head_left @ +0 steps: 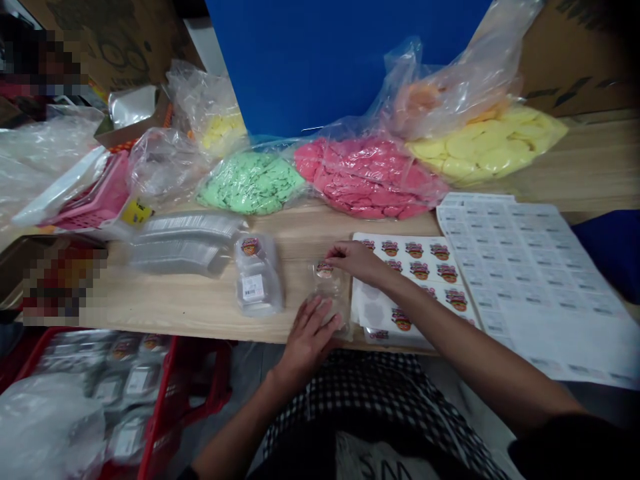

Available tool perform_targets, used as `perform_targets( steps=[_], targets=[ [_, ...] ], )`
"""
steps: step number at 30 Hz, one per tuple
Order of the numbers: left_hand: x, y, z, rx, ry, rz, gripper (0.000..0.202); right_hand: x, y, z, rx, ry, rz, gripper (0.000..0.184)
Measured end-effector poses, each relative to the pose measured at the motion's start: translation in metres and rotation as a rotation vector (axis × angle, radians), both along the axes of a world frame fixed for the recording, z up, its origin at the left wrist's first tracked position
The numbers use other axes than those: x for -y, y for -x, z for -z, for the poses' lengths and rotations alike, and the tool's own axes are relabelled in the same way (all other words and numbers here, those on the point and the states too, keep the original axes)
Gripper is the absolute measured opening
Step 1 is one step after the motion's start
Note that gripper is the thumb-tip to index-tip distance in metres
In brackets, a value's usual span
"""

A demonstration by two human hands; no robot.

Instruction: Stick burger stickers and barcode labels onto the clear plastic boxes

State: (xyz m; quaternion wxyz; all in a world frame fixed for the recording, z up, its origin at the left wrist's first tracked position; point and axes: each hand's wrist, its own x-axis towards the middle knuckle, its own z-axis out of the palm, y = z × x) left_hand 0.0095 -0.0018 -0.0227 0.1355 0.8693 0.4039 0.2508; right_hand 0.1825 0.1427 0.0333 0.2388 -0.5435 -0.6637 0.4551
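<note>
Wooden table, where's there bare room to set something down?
Bare wood runs along the front of the wooden table, below the stacked clear containers and left of the labelled tub. A narrower strip lies behind your right hand, below the pink bag. It's crowded along the back row of bags and around the sticker sheets.

- Patch (43, 60), 10 o'clock: pixelated, unreadable.
- Patch (63, 283), 9 o'clock: likewise.
- Label sheet (530, 280), 3 o'clock: print too small.
- Red crate (167, 407), 7 o'clock: cut off by edge.
- Pack (331, 300), center: partly hidden by left hand (307, 340).
</note>
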Motion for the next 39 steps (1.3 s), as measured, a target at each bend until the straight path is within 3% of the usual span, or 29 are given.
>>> perform_targets(
  steps=[8,15,20,25,29,33,36,39],
  targets=[
    [0.0,0.0,-0.001,-0.002,0.021,-0.002,0.042,-0.002,-0.001,0.003,0.021,-0.007,-0.032,0.008],
    [0.0,0.0,0.0,0.014,-0.019,0.013,0.043,0.001,-0.001,0.012,0.15,-0.12,-0.055,0.006],
    [0.0,0.0,0.001,-0.01,-0.042,0.003,0.044,0.007,0.005,0.023,0.29,-0.361,-0.088,0.006],
    [-0.003,0.001,0.0,-0.013,-0.095,0.016,0.045,0.014,-0.002,0.023,0.348,-0.586,0.119,0.029],
    [-0.008,0.001,-0.008,-0.058,-0.107,0.02,0.043,0.039,-0.046,0.005,0.295,-0.681,0.258,0.015],
    [-0.01,-0.004,-0.02,-0.063,-0.158,-0.022,0.048,0.097,-0.121,-0.005,0.344,-0.752,0.463,0.021],
    [-0.007,-0.02,-0.031,0.06,-0.194,-0.077,0.046,0.147,-0.18,0.009,0.524,-0.728,0.553,0.027],
    [0.0,-0.051,-0.044,0.23,-0.055,-0.01,0.033,0.185,-0.222,0.036,0.729,-0.67,0.53,0.041]
  ],
)
